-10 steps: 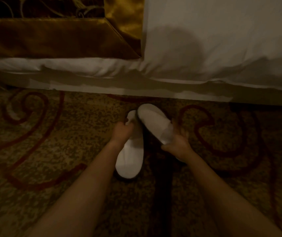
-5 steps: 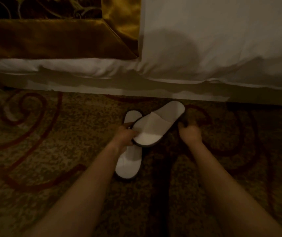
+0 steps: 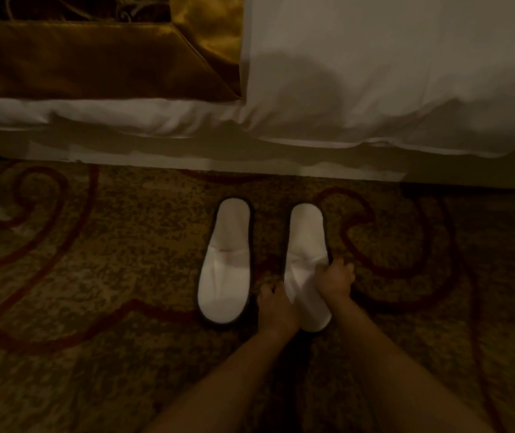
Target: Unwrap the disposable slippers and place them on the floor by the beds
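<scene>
Two white disposable slippers lie unwrapped and parallel on the patterned carpet (image 3: 93,276) at the centre of the frame, just short of the bed's edge, with their closed toes towards the bottom of the frame. The held slipper (image 3: 307,239), right of centre, is gripped on both flanks. The person's left hand (image 3: 276,307) has its fingers curled at the slipper's left edge, and the right hand (image 3: 335,278) clasps its right edge near the strap. The free slipper (image 3: 225,264) rests flat just beside it, apart from both hands. A white duvet (image 3: 374,73) hangs across the upper right of the frame. A gold-brown bed runner (image 3: 93,67) fills the upper left.
</scene>
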{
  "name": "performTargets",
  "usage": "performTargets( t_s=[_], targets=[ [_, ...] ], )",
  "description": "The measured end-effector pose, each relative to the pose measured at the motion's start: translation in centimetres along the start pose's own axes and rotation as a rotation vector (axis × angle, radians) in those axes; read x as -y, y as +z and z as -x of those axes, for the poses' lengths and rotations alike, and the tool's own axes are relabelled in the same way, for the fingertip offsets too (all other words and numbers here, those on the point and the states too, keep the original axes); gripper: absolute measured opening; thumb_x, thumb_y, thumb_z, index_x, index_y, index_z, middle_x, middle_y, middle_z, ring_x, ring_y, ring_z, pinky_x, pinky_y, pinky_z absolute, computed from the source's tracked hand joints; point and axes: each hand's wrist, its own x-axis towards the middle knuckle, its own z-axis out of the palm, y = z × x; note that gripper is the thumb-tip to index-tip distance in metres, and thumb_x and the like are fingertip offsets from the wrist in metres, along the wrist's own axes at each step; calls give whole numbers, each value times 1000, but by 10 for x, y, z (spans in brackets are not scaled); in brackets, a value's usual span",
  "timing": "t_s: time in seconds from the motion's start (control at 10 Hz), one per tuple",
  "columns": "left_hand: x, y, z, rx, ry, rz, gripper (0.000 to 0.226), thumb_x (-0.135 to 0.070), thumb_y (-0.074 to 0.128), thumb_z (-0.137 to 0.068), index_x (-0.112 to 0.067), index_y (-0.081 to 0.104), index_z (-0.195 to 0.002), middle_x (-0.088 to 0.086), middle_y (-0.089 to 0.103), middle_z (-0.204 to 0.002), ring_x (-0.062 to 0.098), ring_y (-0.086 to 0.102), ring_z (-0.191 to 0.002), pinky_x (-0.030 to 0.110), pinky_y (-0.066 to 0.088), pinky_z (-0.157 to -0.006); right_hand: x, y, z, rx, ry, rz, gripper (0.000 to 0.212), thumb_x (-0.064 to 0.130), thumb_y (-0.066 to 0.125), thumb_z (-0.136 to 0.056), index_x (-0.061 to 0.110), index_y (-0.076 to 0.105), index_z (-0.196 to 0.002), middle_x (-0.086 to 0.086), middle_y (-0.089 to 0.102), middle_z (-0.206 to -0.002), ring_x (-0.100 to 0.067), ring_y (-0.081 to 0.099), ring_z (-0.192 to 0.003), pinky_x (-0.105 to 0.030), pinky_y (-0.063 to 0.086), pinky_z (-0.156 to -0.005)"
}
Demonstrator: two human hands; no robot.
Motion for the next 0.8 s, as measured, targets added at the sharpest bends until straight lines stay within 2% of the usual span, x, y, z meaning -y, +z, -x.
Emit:
performTargets(
  t_s=[0.2, 0.4, 0.5, 0.6, 0.7, 0.8],
  targets=[
    [-5, -5, -1, 4, 40, -43, 64, -17, 57, -87, -13, 28, -144, 12, 21, -152, 28, 22, -140, 36, 22, -115, -5, 7, 3, -73, -26, 50, 44, 19, 48, -92, 1, 40, -131, -20, 36, -138, -37, 33, -125, -40, 35, -100],
    [-3, -2, 2, -9, 33, -34, 61, -18, 56, -87, -13, 31, -142, 12, 23, -151, 28, 26, -138, 37, 27, -113, -5, 6, 1, -75, -47, 75, 46, 20, 49, -91, 1, 39, -132, -21, 37, -137, -37, 33, -125, -40, 35, -99],
    [-5, -3, -1, 6, 19, -10, 57, -27, 54, -89, -15, 34, -141, 12, 25, -150, 29, 28, -136, 37, 28, -113, -4, 6, 2, -73, -44, 97, 47, 20, 48, -91, 2, 37, -133, -21, 35, -138, -37, 33, -125, -40, 35, -100],
    [-8, -11, -5, 97, 21, -47, 54, -33, 46, -93, -16, 32, -142, 12, 27, -149, 29, 28, -135, 39, 30, -113, -1, 5, 1, -69, -38, 150, 48, 23, 45, -92, 2, 35, -134, -22, 34, -139, -36, 33, -126, -39, 34, -101],
    [-20, -38, -9, 170, 24, -225, 53, -29, 43, -94, -11, 30, -142, 18, 32, -145, 35, 35, -131, 43, 34, -110, 12, -6, 11, -42, -65, 211, 50, 29, 42, -93, 3, 32, -135, -22, 33, -140, -36, 33, -126, -40, 34, -101],
    [-53, -84, 1, 162, -8, -265, 49, -32, 37, -97, -7, 34, -140, 18, 38, -144, 34, 41, -129, 42, 37, -108, 34, -38, 26, 81, -118, 283, 57, 36, 42, -92, 7, 27, -138, -19, 28, -145, -36, 28, -130, -42, 32, -104]
  ],
)
